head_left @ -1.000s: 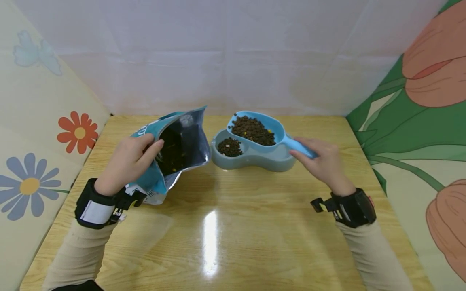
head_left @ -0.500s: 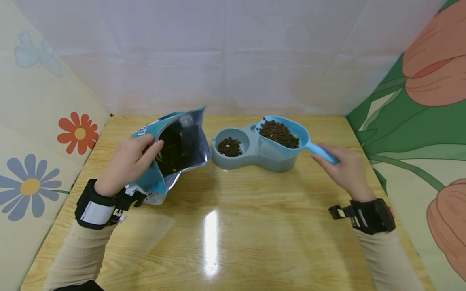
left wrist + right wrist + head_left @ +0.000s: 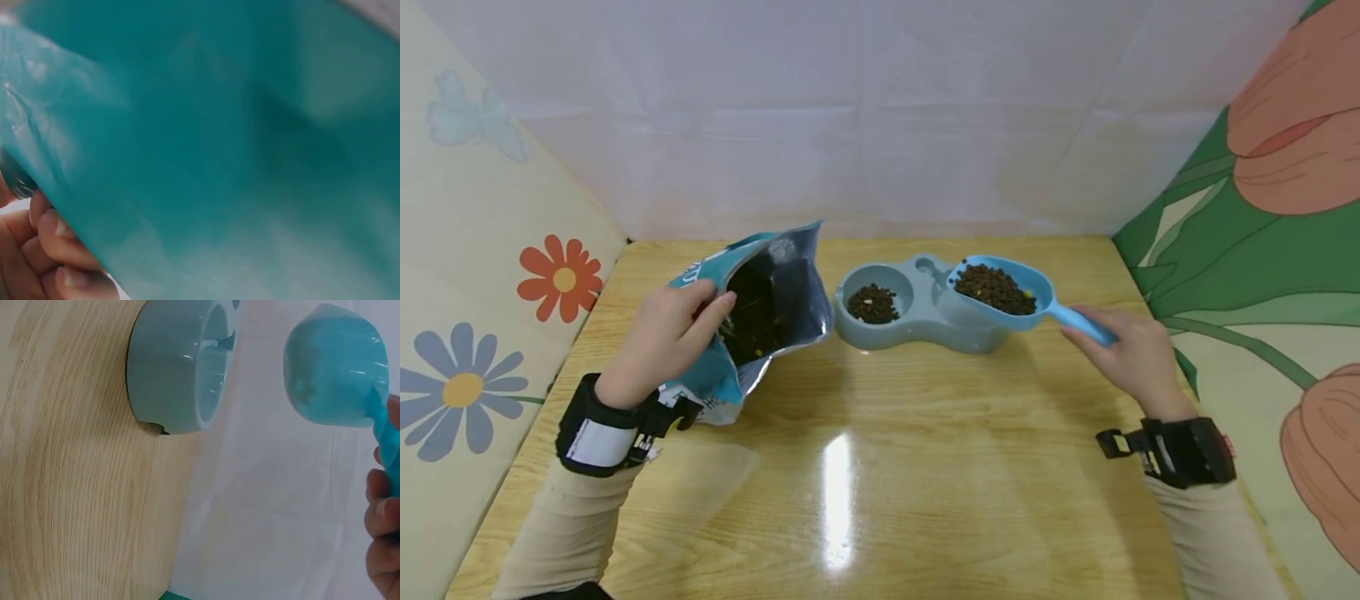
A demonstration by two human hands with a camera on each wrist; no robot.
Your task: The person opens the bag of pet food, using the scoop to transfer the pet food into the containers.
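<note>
White backdrop (image 3: 865,158): hanging behind everything, lightly creased.
Wooden table (image 3: 940,492): pale and glossy, with one bright streak of reflected light.
Right flower panel (image 3: 1240,250): orange blooms over green leaves.
Left flower panel (image 3: 482,208): red and blue flowers, plus a faint butterfly.
Bag (image 3: 801,287): blue-green outside, silvery inside, agape, just left of the double bowl (image 3: 917,325).
Double bowl: grey-blue, on the table; right compartment largely hidden in the head view.
Scoop (image 3: 334,369): light blue, loaded, raised over the right end of the double bowl, apart from it.
Left hand (image 3: 662,342): pinching the bag's rim between thumb and curled fingers.
Right hand (image 3: 1138,358): wrapped around the scoop's handle, with fingers curled.
Scooped pellets (image 3: 996,288): brown, with yellow bits.
Bowl pellets (image 3: 874,305): brown, heaped in the left compartment.
</note>
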